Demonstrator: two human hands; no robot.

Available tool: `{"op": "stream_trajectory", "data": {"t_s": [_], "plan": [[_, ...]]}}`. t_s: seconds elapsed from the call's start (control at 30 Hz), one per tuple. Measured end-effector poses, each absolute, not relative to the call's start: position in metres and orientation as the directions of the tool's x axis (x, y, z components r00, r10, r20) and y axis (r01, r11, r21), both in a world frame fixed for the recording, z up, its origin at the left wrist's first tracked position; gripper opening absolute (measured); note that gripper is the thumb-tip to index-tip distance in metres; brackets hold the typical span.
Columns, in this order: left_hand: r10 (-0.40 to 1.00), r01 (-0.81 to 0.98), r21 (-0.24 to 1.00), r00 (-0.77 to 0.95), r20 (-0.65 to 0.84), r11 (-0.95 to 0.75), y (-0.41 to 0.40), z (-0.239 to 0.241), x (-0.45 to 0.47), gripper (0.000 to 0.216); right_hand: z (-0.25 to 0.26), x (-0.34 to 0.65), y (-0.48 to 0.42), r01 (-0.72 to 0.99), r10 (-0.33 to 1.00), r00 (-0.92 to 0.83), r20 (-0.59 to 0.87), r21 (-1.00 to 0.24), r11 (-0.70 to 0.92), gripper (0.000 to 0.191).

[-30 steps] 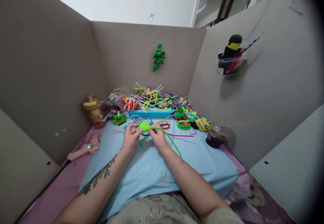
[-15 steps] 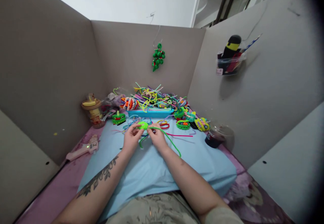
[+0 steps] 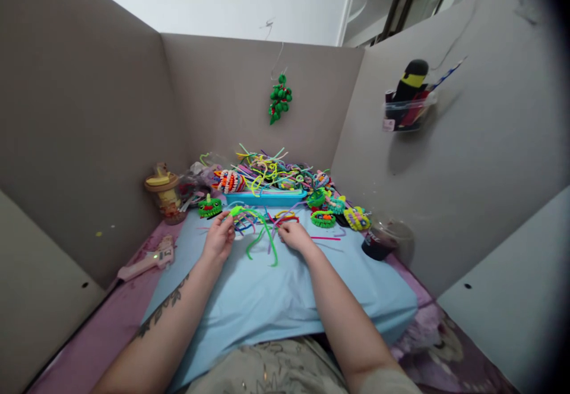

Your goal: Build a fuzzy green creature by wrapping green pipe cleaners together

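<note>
My left hand (image 3: 219, 239) pinches a small green coiled pipe-cleaner piece (image 3: 235, 210) and holds it up over the light blue cloth (image 3: 276, 299). Green tails (image 3: 263, 236) trail from the piece down toward the cloth. My right hand (image 3: 294, 236) rests on the cloth to the right, fingers curled at loose red and pink pipe cleaners (image 3: 289, 220). Whether its fingers hold one is unclear.
A blue tray (image 3: 266, 199) heaped with coloured pipe cleaners stands behind the hands. Finished coiled pieces (image 3: 323, 219) lie to its right, a dark cup (image 3: 378, 242) beyond. A pink glue gun (image 3: 149, 262) and a jar (image 3: 165, 195) sit on the left. Cardboard walls surround everything.
The hands have parted. My left hand carried the green piece up and to the left; my right hand let go of it and moved right to the loose pipe cleaners.
</note>
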State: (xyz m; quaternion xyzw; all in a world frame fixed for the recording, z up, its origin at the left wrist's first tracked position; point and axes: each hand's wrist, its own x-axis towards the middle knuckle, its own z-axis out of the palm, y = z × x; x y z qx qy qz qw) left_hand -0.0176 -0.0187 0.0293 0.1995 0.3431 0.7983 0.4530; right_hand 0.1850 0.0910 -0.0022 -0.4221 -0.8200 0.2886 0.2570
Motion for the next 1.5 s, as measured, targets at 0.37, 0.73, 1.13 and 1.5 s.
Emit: {"op": "stream_trajectory", "data": {"t_s": [0.37,0.73,1.13,1.5], "plan": [[0.849,-0.582,0.729,-0.528,-0.001,-0.361,-0.021,0.031,-0.019,0.043,-0.018,0.150,0.101,0.292,0.665,-0.587,0.462,-0.646,0.706,0.026],[0.807,-0.193,0.916,-0.558,0.193,-0.352,-0.026,0.025,-0.005,0.037,0.002,0.154,0.034,0.063,0.597,-0.314,0.738,-0.611,0.789,0.036],[0.786,0.115,0.921,-0.489,0.378,-0.372,-0.031,0.024,0.007,0.026,0.013,0.153,0.046,-0.386,0.925,-0.196,0.326,-0.893,0.233,0.022],[0.614,0.374,0.852,-0.591,0.523,-0.366,-0.031,0.029,-0.016,0.017,0.025,0.196,0.065,-0.550,0.833,-0.509,0.215,-0.826,-0.123,0.033]]}}
